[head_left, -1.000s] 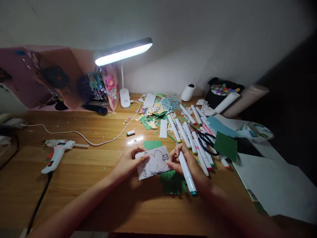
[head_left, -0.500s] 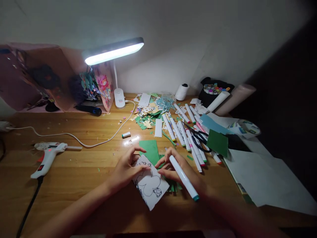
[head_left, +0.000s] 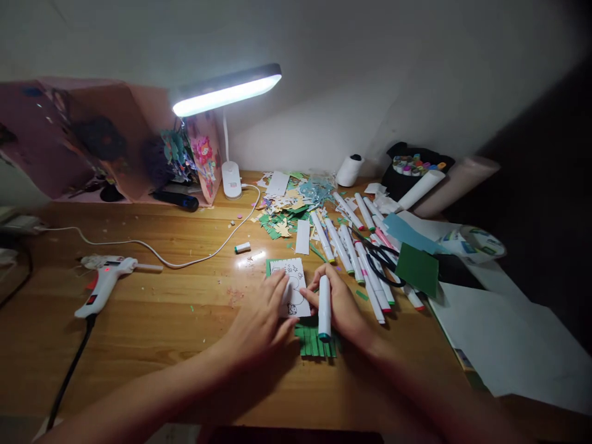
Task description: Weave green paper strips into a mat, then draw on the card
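Note:
A white card [head_left: 293, 285] with black line drawings lies over a piece of green paper, only a green strip showing at its upper left. My left hand [head_left: 263, 308] rests over the card's left side, fingers stretched out across it and thumb near its bottom edge. My right hand [head_left: 340, 302] is closed round a white marker [head_left: 324, 308] with a teal end, which points down toward me. Its fingertips touch the card's right edge; the marker's tip is hidden. Green fringed paper strips [head_left: 315, 342] lie just below the card.
Several markers [head_left: 342, 246] and black scissors [head_left: 382, 262] lie at the right, near paper scraps [head_left: 287, 213]. A glue gun [head_left: 104, 283] with a black cord lies at the left. A lit lamp [head_left: 229, 92] stands behind. White sheets [head_left: 504, 333] cover the right side.
The card has turned upright and gone from above the table down onto the green paper. My left hand has flattened over it. The marker in my right hand has swung steeper.

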`<state>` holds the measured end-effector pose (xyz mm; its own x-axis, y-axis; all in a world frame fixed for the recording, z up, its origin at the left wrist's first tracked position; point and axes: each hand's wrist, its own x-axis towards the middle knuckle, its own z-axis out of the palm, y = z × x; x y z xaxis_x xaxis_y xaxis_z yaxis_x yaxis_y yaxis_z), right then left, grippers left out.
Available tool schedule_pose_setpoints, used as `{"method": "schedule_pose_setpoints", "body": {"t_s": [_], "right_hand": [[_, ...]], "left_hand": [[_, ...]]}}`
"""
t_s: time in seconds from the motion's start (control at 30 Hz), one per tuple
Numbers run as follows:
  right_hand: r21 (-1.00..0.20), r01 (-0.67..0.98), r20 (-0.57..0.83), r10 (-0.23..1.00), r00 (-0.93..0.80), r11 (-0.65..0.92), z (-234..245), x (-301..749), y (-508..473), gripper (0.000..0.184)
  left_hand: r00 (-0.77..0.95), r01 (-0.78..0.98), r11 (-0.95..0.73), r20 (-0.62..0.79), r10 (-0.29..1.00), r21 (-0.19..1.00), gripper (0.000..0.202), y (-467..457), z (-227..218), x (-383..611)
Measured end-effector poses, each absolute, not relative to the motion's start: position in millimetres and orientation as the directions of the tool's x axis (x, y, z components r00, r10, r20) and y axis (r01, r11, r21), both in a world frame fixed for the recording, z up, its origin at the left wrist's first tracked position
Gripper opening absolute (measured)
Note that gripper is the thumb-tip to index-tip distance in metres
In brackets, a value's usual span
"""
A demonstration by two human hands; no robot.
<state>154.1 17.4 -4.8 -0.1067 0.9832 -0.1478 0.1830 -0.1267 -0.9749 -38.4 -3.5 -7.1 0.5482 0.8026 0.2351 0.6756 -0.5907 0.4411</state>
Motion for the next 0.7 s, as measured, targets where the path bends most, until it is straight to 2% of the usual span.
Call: {"method": "schedule_pose_setpoints", "body": {"t_s": [0.1, 0.3, 0.37, 0.47, 0.53, 0.6, 0.7], "right_hand": [[-0.921, 0.389, -0.073, 0.99, -0.117, -0.022, -9.8, 154.7, 18.5, 0.026], [-0.788, 0.609, -0.009, 0.988, -0.156, 0.089, 6.0, 165.2, 26.7, 0.017], [-0.806, 0.583, 0.003, 0.985, -0.174, 0.106, 13.1, 165.0, 36.5, 0.015], [-0.924, 0.367, -0.009, 0.952, -0.307, 0.11, 17.1, 152.6, 58.7, 0.024], [-0.957, 0.263, 0.032, 0.946, -0.324, 0.122, 13.8, 137.8, 75.4, 0.023], [-0.966, 0.218, 0.07, 0.951, -0.301, 0.141, 7.0, 122.6, 89.7, 0.018], [-0.962, 0.223, 0.102, 0.965, -0.241, 0.157, -4.8, 107.5, 101.9, 0.022]], "left_hand": [[0.618, 0.692, -0.61, 0.12, 0.777, 0.385, 0.067, -6.2, -14.8, -35.9], [0.591, 0.747, -0.562, 0.032, 0.806, 0.356, 0.058, -4.7, -12.0, -34.9], [0.59, 0.748, -0.556, 0.021, 0.807, 0.361, 0.056, -5.1, -9.9, -33.5], [0.594, 0.74, -0.554, 0.017, 0.805, 0.381, 0.056, -5.8, -8.0, -32.1], [0.59, 0.736, -0.547, 0.02, 0.807, 0.4, 0.056, -5.7, -7.0, -32.5], [0.581, 0.738, -0.537, 0.019, 0.814, 0.409, 0.055, -4.9, -5.9, -34.2], [0.571, 0.744, -0.525, 0.016, 0.821, 0.413, 0.058, -2.7, -4.5, -38.1]]}}
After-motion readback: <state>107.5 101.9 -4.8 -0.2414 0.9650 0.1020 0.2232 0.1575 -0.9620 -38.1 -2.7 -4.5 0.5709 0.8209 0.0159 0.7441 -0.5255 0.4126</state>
